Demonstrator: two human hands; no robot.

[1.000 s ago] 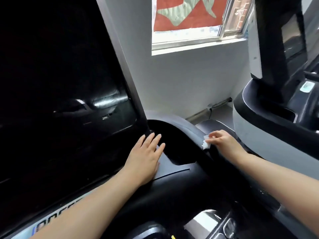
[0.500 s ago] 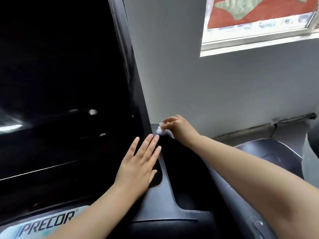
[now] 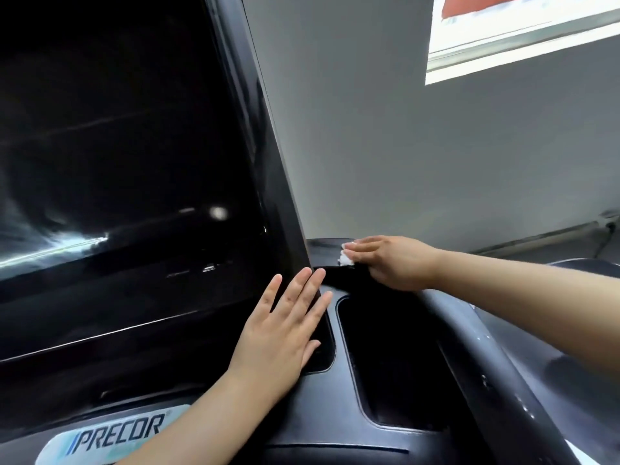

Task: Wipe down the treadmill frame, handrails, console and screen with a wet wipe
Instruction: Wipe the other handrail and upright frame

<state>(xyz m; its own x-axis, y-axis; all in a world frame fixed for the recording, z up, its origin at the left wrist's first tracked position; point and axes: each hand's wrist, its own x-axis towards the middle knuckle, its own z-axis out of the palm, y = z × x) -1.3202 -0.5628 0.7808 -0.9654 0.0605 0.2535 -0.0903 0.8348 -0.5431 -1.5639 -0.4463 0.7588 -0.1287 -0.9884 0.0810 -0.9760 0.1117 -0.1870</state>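
Behind the dark glossy screen (image 3: pixel 127 169), my right hand (image 3: pixel 396 263) pinched the crumpled white wet wipe (image 3: pixel 345 258) against the black console's far rim (image 3: pixel 322 245), while my left hand (image 3: pixel 285 327) lay flat, bracing me.

Two bare forearms, left grip (image 3: pixel 285 325), right grip (image 3: pixel 396 263)

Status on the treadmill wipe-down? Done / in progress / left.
Done: droplets on the right handrail suggest it has been wiped. In hand: right hand presses the wet wipe on the console's top edge beside the screen; left hand rests flat on the console. Left: the screen looks streaky and unwiped; frame is out of view.
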